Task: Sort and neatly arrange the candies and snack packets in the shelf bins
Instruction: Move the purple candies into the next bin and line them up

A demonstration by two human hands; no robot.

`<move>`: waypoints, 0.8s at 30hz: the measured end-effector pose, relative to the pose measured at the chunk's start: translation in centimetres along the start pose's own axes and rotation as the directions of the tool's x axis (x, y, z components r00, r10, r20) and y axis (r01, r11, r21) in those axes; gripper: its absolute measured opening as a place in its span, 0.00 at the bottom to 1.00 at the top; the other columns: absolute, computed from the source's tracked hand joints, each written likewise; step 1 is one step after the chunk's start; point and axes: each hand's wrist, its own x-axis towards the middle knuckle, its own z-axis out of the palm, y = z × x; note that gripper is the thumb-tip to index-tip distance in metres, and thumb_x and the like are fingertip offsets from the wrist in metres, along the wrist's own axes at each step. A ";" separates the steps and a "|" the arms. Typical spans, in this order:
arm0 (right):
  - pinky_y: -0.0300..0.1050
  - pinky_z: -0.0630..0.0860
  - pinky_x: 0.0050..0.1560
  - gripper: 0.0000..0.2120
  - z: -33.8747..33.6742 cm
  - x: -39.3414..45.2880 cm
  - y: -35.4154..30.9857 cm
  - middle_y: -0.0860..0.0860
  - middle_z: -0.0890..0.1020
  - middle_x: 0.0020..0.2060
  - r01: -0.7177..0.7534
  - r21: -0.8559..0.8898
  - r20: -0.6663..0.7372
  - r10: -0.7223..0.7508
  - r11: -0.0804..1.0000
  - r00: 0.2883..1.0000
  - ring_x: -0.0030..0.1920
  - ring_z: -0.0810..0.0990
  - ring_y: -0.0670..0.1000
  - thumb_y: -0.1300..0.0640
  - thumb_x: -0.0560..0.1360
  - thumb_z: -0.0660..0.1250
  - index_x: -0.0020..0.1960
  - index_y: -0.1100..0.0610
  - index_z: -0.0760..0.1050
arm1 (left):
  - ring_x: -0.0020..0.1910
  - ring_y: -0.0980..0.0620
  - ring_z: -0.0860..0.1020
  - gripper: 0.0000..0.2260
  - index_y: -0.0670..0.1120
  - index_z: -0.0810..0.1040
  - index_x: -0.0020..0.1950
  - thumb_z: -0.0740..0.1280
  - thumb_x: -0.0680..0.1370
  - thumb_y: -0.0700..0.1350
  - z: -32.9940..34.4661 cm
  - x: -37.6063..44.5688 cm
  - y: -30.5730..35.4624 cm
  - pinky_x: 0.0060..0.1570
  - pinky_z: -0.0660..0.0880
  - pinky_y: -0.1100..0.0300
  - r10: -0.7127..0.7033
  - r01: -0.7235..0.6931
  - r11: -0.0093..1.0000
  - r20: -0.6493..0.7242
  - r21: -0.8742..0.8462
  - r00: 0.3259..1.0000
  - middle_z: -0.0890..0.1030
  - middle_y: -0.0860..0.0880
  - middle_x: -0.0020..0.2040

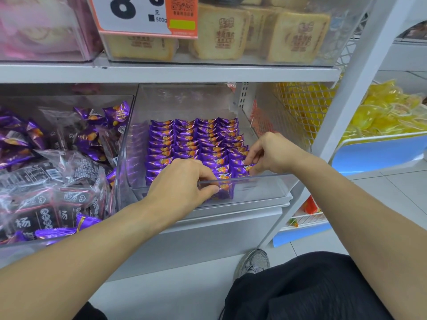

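A person crouches before a white store shelf, both bare arms reaching into a clear plastic bin (265, 192) on the lower shelf. Inside this bin, small purple candy packets (196, 139) with an orange picture stand in four tidy rows running from the back toward the front. The left hand (182, 181) is over the front of the rows, its fingers curled down and pinching a purple packet at the near end, just behind the bin's front wall. The right hand (270, 153) is at the right front corner of the rows, its fingertips pinching another purple packet (248, 168) that is tilted at the end of the rightmost row. To the left, a second clear bin (124, 135) holds a loose jumble of the same purple packets mixed with dark packets in clear wrap (46, 181). On the shelf above sit beige wrapped cakes (219, 33) behind a large price sign (143, 15). To the right, past a white upright, yellow wrapped snacks (388, 112) fill a neighbouring bin. A grey shoe (254, 262) and a dark-clothed knee show at the bottom
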 end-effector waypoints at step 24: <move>0.41 0.80 0.44 0.03 0.4 -3.5 -16.2 0.50 0.84 0.39 0.522 0.434 -0.411 -0.354 0.734 0.840 0.39 0.83 0.49 0.63 0.73 0.75 0.45 0.58 0.82 | 0.30 0.56 0.74 0.04 0.50 0.83 0.41 0.71 0.75 0.44 -11.8 -5.1 -1.3 0.34 0.68 0.72 -0.074 0.049 0.997 -0.464 -0.066 0.883 0.78 0.55 0.30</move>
